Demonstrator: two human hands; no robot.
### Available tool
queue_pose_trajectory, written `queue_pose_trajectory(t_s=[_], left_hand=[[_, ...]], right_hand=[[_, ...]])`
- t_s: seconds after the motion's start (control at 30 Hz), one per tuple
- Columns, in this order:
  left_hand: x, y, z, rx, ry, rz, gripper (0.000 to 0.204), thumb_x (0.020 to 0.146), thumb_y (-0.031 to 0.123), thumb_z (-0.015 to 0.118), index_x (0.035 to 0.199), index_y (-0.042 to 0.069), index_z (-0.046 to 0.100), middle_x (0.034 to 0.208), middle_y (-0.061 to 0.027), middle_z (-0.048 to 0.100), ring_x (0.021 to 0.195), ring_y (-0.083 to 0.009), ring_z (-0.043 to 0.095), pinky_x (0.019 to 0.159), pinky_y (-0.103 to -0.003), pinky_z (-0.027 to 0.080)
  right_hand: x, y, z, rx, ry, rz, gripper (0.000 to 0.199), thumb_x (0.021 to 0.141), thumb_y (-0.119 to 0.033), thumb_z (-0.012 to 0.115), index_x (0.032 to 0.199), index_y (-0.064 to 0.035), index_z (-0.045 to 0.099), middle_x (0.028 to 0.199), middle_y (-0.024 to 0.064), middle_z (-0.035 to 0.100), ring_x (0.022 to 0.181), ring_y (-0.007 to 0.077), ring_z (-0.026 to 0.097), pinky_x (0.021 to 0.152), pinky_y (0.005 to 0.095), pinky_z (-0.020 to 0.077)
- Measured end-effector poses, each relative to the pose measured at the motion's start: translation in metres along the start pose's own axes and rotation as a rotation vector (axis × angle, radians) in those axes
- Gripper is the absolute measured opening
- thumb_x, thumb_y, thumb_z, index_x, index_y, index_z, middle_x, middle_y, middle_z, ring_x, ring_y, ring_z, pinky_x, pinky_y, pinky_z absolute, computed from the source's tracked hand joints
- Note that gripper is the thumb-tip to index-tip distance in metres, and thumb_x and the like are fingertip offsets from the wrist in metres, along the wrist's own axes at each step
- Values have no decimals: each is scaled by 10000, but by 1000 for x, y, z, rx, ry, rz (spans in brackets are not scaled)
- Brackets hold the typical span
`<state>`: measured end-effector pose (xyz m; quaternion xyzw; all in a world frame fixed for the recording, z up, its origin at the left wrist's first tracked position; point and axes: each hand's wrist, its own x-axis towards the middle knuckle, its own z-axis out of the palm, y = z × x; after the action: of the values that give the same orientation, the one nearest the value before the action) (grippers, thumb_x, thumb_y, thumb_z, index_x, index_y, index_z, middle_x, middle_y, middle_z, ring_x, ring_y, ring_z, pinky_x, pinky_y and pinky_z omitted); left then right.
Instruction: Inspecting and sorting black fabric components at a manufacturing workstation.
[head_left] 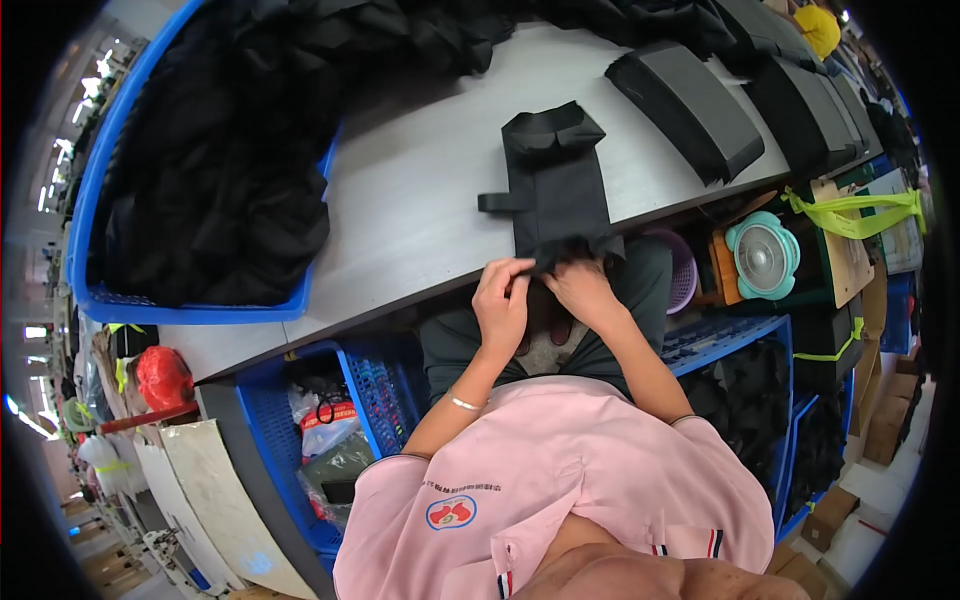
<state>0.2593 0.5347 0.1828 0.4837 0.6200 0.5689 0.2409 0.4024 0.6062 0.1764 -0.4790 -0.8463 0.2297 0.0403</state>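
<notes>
A black fabric pouch (558,190) lies flat over the table's near edge, with a folded, raised part at its far end and a short strap loop sticking out to the left. My left hand (502,305) pinches the left corner of its near end between thumb and fingers. At the same end, to the right, my right hand (585,292) grips the bunched fabric. Its fingertips are partly hidden in the black folds.
A blue crate (190,316) heaped with black fabric pieces stands on the grey table (400,215) at left. Stacks of flat black pieces (690,110) lie at the far right. Blue baskets (275,440) flank my lap, and a turquoise fan (763,255) sits right, below table height.
</notes>
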Motion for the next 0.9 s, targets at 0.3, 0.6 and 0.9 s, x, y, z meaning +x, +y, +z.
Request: queue_pose_trajectory(t_s=[0.3,0.6,0.9], left_hand=[[-4,-22,-19,-869,-165,-659,443,943,197,693,1304,-5,536,1178,-75,613,1063,-141,582,928,-298,488],[1,-9,-23,-891,-226,-745,451,858,80,778,1265,10,597,1186,-82,662,1053,-188,655,904,-337,555],[-6,-22,-16,-1199,-325,-804,474,936,232,719,1334,42,545,1255,-77,630,1094,-180,635,933,-372,545]], right_hand=[[-57,-2,18,206,225,-356,390,785,-142,688,1174,-109,673,1095,159,673,1039,368,626,1011,508,453],[-71,-19,-94,658,618,30,152,955,-68,628,1024,49,697,891,83,690,794,109,642,705,235,498],[-51,22,-53,1882,-61,231,200,940,-149,678,1076,-6,709,1008,49,724,908,123,677,831,270,541]])
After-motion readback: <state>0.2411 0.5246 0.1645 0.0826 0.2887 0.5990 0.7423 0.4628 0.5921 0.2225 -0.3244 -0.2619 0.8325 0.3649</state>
